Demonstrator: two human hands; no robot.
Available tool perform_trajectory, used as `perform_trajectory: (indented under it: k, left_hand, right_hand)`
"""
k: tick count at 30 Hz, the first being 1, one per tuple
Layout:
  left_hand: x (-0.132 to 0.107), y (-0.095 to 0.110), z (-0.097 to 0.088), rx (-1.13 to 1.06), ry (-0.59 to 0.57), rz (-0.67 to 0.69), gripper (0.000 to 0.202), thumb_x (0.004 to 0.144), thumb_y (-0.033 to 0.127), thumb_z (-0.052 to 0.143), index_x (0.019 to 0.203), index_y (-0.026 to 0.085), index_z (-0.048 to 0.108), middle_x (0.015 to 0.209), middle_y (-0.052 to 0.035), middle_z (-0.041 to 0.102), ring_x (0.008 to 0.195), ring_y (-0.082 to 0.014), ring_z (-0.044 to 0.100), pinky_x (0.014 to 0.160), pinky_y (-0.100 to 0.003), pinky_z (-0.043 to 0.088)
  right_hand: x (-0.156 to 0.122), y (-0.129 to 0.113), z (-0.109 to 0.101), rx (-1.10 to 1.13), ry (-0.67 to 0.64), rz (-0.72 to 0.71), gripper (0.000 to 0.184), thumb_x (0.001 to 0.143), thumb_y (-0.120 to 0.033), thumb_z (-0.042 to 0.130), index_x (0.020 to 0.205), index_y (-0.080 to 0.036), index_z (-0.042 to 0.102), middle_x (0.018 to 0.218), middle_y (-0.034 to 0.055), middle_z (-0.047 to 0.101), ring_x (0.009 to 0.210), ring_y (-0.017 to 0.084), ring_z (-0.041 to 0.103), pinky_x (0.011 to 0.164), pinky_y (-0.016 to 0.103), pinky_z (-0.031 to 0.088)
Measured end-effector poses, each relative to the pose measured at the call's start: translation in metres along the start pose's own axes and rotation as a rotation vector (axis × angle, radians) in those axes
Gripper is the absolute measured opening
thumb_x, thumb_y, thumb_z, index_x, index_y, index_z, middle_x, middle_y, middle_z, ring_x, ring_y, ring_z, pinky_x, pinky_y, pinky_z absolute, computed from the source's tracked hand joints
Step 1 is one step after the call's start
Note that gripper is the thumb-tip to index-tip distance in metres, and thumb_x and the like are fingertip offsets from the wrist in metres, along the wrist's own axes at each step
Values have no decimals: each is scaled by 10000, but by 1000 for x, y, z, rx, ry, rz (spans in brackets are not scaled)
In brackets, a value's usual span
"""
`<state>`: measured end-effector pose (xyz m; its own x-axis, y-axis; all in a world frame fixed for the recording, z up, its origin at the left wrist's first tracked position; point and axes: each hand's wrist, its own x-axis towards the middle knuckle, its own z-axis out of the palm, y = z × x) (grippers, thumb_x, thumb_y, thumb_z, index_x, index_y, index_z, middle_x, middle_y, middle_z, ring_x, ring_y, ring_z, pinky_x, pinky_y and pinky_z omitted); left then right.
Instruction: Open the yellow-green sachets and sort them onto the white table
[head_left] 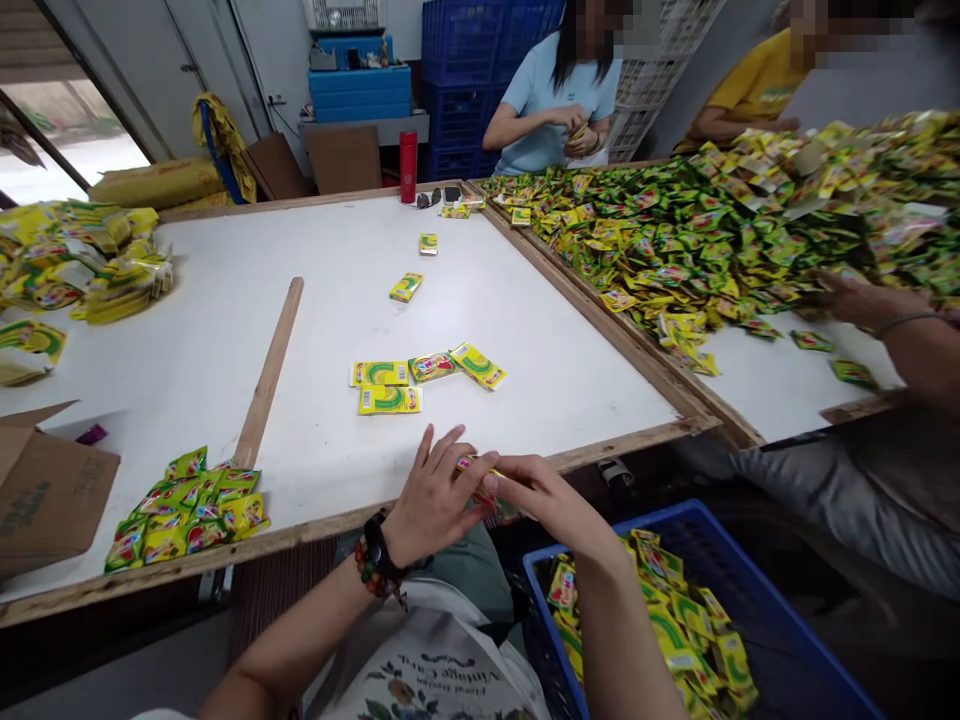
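Observation:
Just over the table's front edge, my left hand [431,495] and my right hand [544,490] meet around a small printed box [491,485], largely covered by the fingers. The right thumb and fingers grip its near side. On the left, thumb and index finger hold it while the other fingers stretch upward. Beyond my hands, several flat yellow-green boxes [390,400] lie in a loose group on the white table [337,460]. Below my right arm, a blue crate [757,580] contains many yellow boxes [675,620].
Green sachets [195,510] lie front left, beside a wooden strip [270,375] and a cardboard box [52,490]. Flattened yellow cartons [90,255] are piled behind. A red bottle [408,165] stands at the back. Rightward, a sachet heap [675,230] lies before other people [559,100].

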<state>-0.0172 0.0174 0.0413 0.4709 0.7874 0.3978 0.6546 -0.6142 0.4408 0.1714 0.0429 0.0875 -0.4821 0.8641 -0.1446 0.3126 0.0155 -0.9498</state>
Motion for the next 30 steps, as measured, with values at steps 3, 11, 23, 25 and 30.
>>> perform_trajectory:
  k: [3,11,23,25,30]
  left_hand:
    - [1,0,6,-105,-3,-178,570,805,325,653,1300,223,390,1083,-91,635,983,-267,651,819,-430,555]
    - [-27,11,39,-146,355,-514,827,643,268,687,1338,188,246,1175,-129,562,977,-278,639,778,-404,543]
    - [-34,-1,44,-229,424,-293,723,737,295,622,1338,193,232,1221,-147,506,1041,-256,601,794,-386,522]
    - [-33,0,41,-235,309,-354,679,743,311,622,1315,188,278,1154,-124,545,934,-236,629,729,-358,525]
    - [-32,0,41,-206,207,-432,573,718,362,636,1197,197,369,994,-68,586,806,-232,634,630,-331,500]
  right_hand:
    - [-13,-8,8,211,131,-2,420,792,-501,650,1060,-183,714,799,41,723,744,205,647,662,297,528]
    - [5,7,48,327,303,40,363,764,-478,685,600,-157,645,499,-38,526,473,99,471,457,215,387]
    - [2,10,68,102,236,-225,354,807,-337,680,1152,-263,703,1254,67,662,1194,279,599,1018,415,461]
    - [1,10,75,18,352,-217,323,823,-311,657,1132,-240,715,1162,75,711,1062,275,678,928,389,525]
    - [5,13,80,-36,447,-57,333,881,-330,564,1138,-176,709,924,44,782,635,206,710,629,331,580]
